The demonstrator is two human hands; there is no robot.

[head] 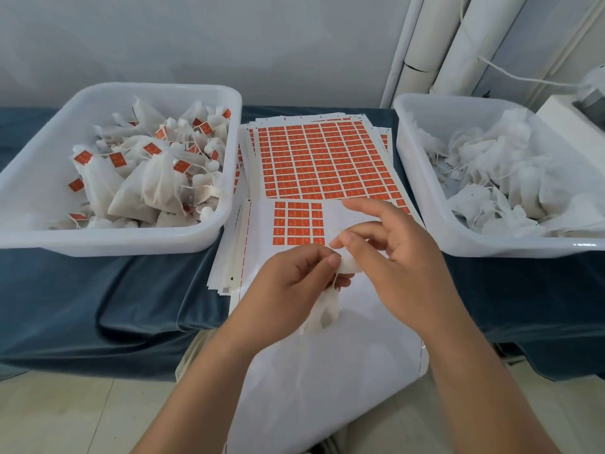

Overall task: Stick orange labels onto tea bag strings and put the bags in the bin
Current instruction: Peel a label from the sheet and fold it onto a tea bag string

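Our left hand [304, 276] pinches the white mesh tea bag [322, 312] hanging just below it; our right hand [393, 257], fingers half spread, nips its string end [347, 265]. A slack pinch may drop the bag unlabelled

The bin [422, 198] at the right edge of the frame is cut off. Print on the orange labels [317, 155] is too tiny to read, and the left hand [294, 283] covers the neck of the tea bag [322, 309].
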